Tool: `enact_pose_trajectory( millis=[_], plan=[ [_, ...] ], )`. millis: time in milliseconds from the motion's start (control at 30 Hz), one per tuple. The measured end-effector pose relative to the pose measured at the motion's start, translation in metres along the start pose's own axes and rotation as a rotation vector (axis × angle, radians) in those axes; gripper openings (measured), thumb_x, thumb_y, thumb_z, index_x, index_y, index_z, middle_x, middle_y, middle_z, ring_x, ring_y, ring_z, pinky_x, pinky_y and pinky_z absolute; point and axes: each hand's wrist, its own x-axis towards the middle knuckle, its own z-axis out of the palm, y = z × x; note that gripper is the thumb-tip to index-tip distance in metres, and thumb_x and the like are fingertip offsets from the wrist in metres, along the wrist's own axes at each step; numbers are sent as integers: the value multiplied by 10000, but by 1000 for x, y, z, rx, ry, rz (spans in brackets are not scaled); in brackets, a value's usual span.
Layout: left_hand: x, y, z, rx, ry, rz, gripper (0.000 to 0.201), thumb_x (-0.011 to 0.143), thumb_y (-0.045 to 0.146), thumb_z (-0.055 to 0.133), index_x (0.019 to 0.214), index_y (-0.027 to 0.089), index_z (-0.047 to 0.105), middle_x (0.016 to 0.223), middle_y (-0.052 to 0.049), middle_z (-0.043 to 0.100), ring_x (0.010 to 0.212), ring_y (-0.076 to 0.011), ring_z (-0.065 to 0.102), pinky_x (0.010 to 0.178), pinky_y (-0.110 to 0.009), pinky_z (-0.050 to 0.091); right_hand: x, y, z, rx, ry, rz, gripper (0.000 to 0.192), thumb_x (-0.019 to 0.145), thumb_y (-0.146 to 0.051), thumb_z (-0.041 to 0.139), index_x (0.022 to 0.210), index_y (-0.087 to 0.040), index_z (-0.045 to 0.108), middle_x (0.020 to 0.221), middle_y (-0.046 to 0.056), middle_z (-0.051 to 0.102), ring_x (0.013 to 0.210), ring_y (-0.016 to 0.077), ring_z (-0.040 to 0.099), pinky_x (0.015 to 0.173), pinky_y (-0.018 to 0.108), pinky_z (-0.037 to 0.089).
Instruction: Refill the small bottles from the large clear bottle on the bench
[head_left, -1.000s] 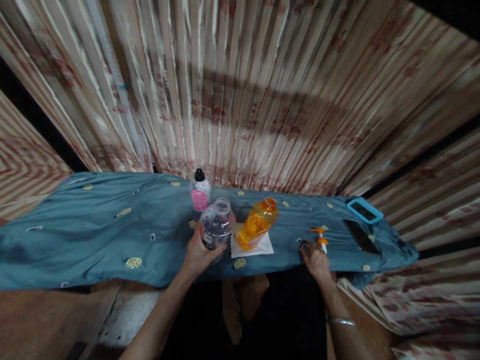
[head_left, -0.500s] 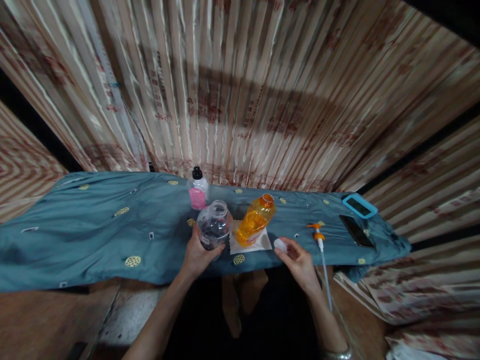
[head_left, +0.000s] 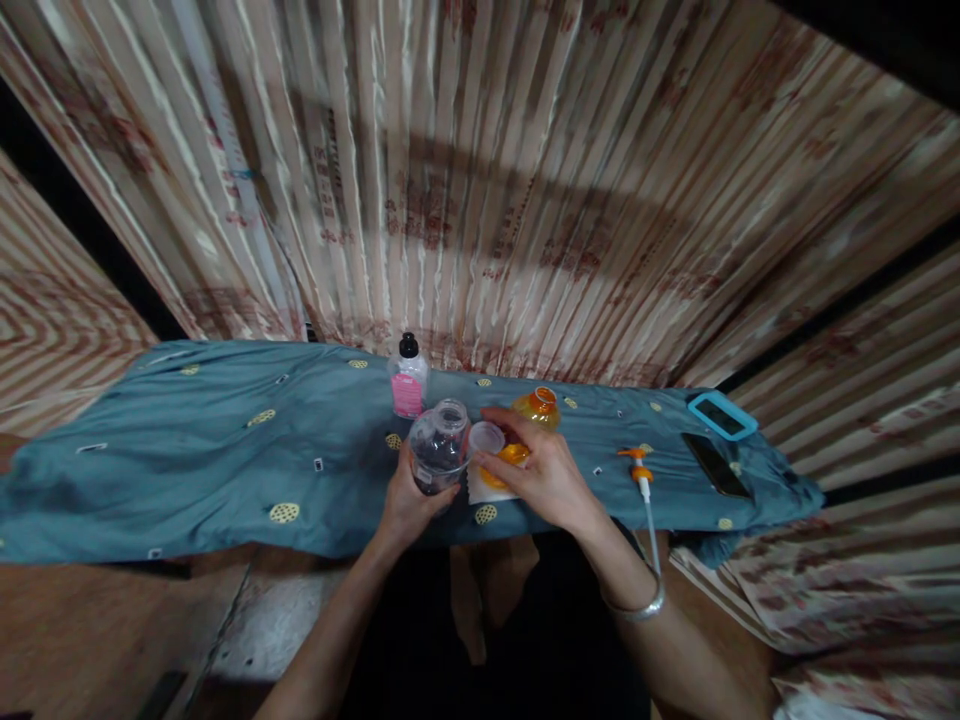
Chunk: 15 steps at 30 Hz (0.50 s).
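Observation:
My left hand (head_left: 412, 502) is wrapped round the lower part of a clear plastic bottle (head_left: 441, 447), whose round mouth is uncovered. Between the thumb and fingers of my right hand (head_left: 544, 472) is a pale round cap (head_left: 487, 438), just right of that bottle's neck and apart from its mouth. Behind the right hand stands an orange bottle (head_left: 537, 408) without a lid, largely hidden by the hand. Part of a white cloth or tissue (head_left: 484, 490) shows under it. Farther back is a clear bottle with a black cap and pink label (head_left: 407, 384).
On the right of the blue-green tablecloth (head_left: 210, 450) lie an orange and white pump (head_left: 640, 472) with a long tube, a dark phone (head_left: 714, 464) and a blue-framed device (head_left: 722, 415). A pleated, patterned curtain (head_left: 465, 230) hangs behind the table.
My right hand has moved left with the cap, from beside the white cloth to near the clear bottle's neck, and now covers much of the orange bottle. My left hand keeps its hold.

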Motion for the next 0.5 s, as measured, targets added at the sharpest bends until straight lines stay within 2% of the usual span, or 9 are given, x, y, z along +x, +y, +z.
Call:
enact_pose_trajectory(
  millis=[133,200,267,367,433,500],
  plan=[
    [3,4,-2,35,-10,-12,891,570,319,841,1356,190,444,1260,-106,690,1180,-280,671,1039,-433,527,-18,13,12,-48,17,75,434,846,-427,711,1236,-248,647,1127,33,742,957,182,699,885,325,536],
    [7,5,-4,79,-2,-8,877,560,327,845,1335,187,458,1239,-102,701,1155,-284,684,1023,-433,538,-36,31,19,-78,27,138,423,869,-419,693,1252,-252,630,1121,36,736,938,175,697,881,335,545],
    [11,5,-6,117,20,-5,858,562,344,844,1319,192,471,1208,-92,716,1121,-287,699,999,-432,551,-55,57,21,-123,24,215,441,880,-418,696,1253,-200,611,1114,60,723,925,182,696,886,398,557],
    [15,4,-7,145,38,-7,854,560,364,846,1313,202,478,1193,-84,724,1109,-294,706,986,-432,559,-80,105,9,-248,55,368,351,926,-410,650,1196,-186,628,1124,58,692,964,189,679,900,438,555],
    [16,2,-8,156,30,-12,865,564,373,843,1325,196,470,1225,-100,710,1140,-304,693,1000,-440,552,-93,134,-8,-371,102,490,315,937,-407,635,1162,-185,635,1088,52,684,951,188,671,890,438,555],
    [16,1,-7,157,22,-12,885,566,370,844,1341,188,457,1270,-119,687,1188,-313,669,1025,-449,539,-100,159,-26,-481,134,577,310,935,-399,637,1164,-190,633,1133,61,671,1010,203,659,904,445,549]
  ],
)
